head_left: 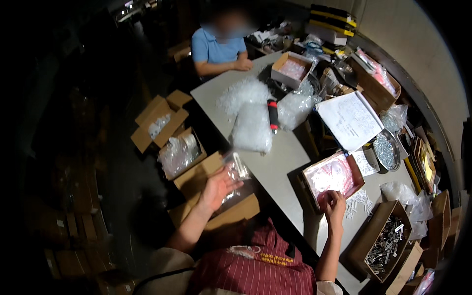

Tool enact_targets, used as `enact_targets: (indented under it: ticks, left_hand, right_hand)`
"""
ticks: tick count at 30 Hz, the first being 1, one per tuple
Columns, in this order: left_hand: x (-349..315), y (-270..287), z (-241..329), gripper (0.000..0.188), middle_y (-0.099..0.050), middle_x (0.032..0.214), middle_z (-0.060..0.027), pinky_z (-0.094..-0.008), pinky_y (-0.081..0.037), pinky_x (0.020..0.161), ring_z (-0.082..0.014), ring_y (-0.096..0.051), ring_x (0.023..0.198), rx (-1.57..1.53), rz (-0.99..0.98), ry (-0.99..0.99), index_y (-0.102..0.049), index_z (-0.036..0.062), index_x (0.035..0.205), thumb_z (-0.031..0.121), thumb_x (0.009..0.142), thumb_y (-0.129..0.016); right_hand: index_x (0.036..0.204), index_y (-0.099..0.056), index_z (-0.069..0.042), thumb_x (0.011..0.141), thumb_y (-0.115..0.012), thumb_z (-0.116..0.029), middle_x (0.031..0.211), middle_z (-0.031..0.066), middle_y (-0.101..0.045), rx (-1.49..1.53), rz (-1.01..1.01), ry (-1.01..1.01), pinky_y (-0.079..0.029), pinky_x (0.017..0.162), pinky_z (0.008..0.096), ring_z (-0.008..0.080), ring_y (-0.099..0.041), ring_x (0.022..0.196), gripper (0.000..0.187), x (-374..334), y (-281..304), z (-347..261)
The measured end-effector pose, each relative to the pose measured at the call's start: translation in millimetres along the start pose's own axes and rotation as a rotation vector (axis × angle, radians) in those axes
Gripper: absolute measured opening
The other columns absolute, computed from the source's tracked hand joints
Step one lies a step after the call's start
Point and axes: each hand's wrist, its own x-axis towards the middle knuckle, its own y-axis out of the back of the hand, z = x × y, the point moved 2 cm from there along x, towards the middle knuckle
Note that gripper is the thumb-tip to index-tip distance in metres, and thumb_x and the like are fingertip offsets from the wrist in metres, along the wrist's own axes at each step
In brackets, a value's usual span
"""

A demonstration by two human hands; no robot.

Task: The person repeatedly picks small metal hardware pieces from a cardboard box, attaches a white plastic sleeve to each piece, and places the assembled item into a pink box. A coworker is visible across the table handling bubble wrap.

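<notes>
My left hand (pixel 217 191) is palm up with its fingers apart, over an open cardboard box (pixel 238 215). Just past its fingertips is a small clear plastic bag (pixel 238 167) with a white piece inside; I cannot tell whether the fingers touch it. My right hand (pixel 336 201) pinches at the near edge of the pinkish clear plastic bags (pixel 330 176), which lie stacked in a shallow box (pixel 360 190) on the table. The fingertips partly hide what they grip. Small white pieces (pixel 359 203) lie loose beside that box.
Filled clear bags (pixel 251 129) and a red-black handled tool (pixel 273 115) lie on the table (pixel 290 153). Right are a clipboard (pixel 350 120), a bowl of screws (pixel 386 151) and a box of metal parts (pixel 388 241). More cardboard boxes (pixel 160 123) stand left. A person in blue (pixel 216 51) sits opposite.
</notes>
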Motion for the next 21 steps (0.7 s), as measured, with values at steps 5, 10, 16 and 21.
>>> enact_targets:
  ticks: [5, 10, 16, 21]
  left_hand:
    - [-5.5, 24.4, -8.5, 0.043, -0.065, 0.118, -0.0111, -0.0449, -0.052, 0.102, -0.0252, -0.063, 0.111, -0.088, 0.07, -0.002, -0.048, 0.0061, 0.143, 0.027, 0.105, -0.053]
    - [-5.9, 30.0, -18.0, 0.041, -0.064, 0.131, -0.0143, -0.04, -0.053, 0.098, -0.0267, -0.062, 0.119, -0.091, 0.105, 0.005, -0.05, 0.0045, 0.141, 0.026, 0.105, -0.052]
    - [5.0, 49.2, -43.9, 0.036, -0.062, 0.138, -0.0145, -0.0354, -0.054, 0.094, -0.0258, -0.063, 0.119, -0.267, 0.123, 0.073, -0.052, 0.0038, 0.137, 0.023, 0.106, -0.05]
    - [9.9, 44.7, -42.9, 0.03, -0.063, 0.137, -0.0119, -0.0337, -0.053, 0.092, -0.0245, -0.064, 0.115, -0.146, 0.15, 0.038, -0.053, 0.0095, 0.134, 0.022, 0.107, -0.049]
  right_hand:
    - [0.103, -0.071, -0.003, 0.086, -0.068, -0.002, 0.091, 0.0117, -0.066, 0.158, 0.017, -0.016, -0.049, 0.076, 0.037, 0.0266, -0.062, 0.083, 0.018, -2.8, 0.3, 4.7]
    - [0.107, -0.07, -0.001, 0.084, -0.066, 0.005, 0.095, 0.0116, -0.066, 0.252, 0.115, 0.009, -0.051, 0.076, 0.0327, 0.0222, -0.066, 0.083, 0.024, 9.7, 11.4, 13.9]
    - [0.114, -0.067, -0.001, 0.084, -0.071, -0.005, 0.111, 0.0197, -0.064, 0.063, 0.052, 0.07, -0.05, 0.09, 0.0452, 0.0401, -0.063, 0.102, 0.03, 17.9, 23.1, 19.0]
    - [0.135, -0.052, -0.003, 0.076, -0.084, -0.02, 0.127, 0.0234, -0.055, -0.265, 0.057, 0.112, -0.046, 0.097, 0.0488, 0.0444, -0.055, 0.115, 0.069, 16.0, 10.6, 47.5]
